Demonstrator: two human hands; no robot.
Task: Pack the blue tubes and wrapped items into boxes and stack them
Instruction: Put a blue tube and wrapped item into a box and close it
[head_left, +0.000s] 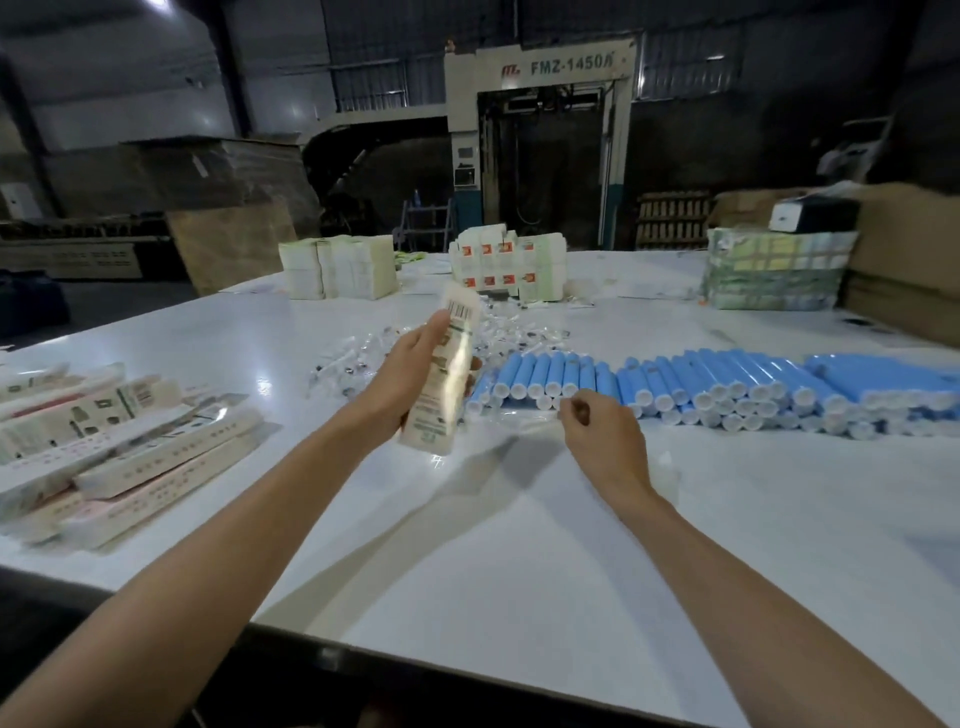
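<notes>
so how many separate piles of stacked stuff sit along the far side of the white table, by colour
cream block of stacked cartons: 1
white carton stack with red squares: 1
green and yellow plastic-wrapped bundle: 1
total: 3

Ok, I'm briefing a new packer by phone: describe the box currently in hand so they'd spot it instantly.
Start at the big white table. Above its middle, left of the row of blue tubes, the left hand grips one long pale box. Unlike the similar boxes piled flat at the table's left, it is raised and tilted, barcode at its top end.
</notes>
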